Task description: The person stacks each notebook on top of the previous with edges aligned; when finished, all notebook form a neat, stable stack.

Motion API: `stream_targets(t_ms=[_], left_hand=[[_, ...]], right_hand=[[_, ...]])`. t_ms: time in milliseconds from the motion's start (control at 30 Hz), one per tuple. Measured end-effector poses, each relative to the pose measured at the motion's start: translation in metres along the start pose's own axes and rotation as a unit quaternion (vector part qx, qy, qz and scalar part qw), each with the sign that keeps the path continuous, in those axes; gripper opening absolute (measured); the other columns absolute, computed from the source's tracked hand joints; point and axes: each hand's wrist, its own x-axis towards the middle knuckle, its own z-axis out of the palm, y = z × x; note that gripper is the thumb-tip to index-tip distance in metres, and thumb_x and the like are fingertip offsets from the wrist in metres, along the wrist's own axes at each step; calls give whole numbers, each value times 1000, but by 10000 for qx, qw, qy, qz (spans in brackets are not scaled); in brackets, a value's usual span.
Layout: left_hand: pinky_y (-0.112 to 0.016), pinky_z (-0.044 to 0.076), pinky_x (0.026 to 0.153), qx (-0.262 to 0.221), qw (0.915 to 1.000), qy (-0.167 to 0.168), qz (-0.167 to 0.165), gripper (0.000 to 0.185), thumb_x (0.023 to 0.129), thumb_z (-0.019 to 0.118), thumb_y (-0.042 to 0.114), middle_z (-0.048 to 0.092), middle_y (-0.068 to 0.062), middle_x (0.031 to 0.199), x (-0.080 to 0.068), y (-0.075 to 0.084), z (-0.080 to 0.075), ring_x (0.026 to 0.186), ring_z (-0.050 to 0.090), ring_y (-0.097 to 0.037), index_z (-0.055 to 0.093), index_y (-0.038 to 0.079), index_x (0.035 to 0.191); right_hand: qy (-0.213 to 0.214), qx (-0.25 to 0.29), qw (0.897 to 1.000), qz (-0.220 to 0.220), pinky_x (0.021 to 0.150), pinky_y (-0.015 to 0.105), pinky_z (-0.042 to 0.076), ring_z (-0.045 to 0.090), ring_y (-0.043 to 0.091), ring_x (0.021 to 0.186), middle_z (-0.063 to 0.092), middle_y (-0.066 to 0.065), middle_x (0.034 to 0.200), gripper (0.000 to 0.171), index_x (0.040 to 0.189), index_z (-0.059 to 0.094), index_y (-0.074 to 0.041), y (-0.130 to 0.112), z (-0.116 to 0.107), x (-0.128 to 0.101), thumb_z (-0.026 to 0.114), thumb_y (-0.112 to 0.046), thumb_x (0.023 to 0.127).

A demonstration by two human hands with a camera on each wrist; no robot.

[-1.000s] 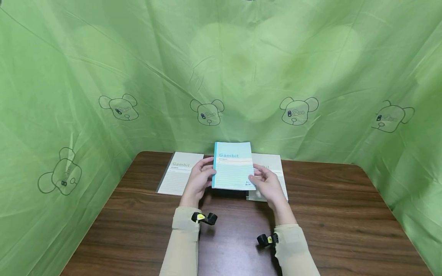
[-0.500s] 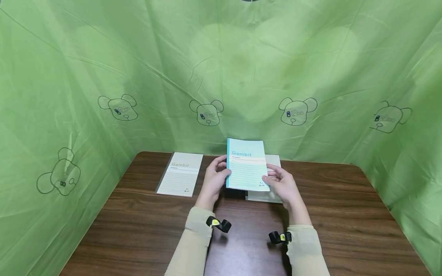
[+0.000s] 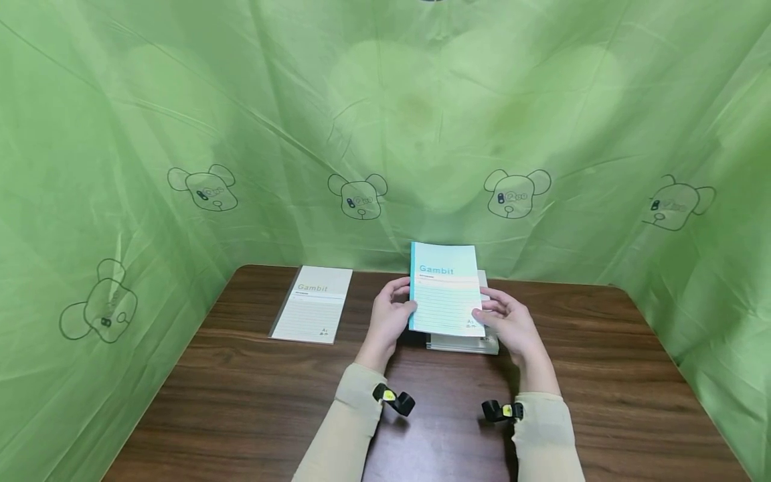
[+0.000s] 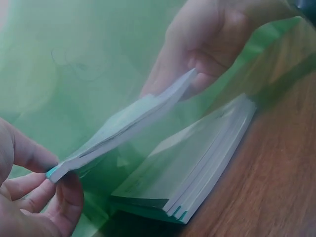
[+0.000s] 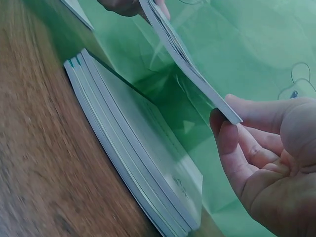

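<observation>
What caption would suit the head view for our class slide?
Two hands, left hand and right hand, hold a blue Gambit notebook above a stack of notebooks on a wooden table.

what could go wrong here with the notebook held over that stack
1. The blue notebook is held only by its side edges, the left hand at the spine and the right hand at the far corner; it is tilted, so a loose grip may let it slip.
2. It hovers clear of the stack, so it may land skewed.
3. The stack lies near the table back edge and might be nudged.
</observation>
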Motion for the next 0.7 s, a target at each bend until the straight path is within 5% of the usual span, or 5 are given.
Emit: stream_targets(t_ms=[267,700], left_hand=[[-30,54,81,-139,9996,-188,-178,53,93,67,-6,66,-14,117,-2,-8,10,98,64,-22,66,5,145],[-29,57,83,556,9961,-680,21,60,96,68,-7,63,-13,132,-7,-30,30,94,70,-14,61,7,154]], right_hand=[[-159,139,9997,-106,91,17,55,69,3,99,73,15,123,65,160,50,2,12,-17,-1,78,-8,102],[-149,-26,9999,-34,89,18,55,71,3,99,78,9,121,67,160,49,1,40,-45,-1,80,-11,101]])
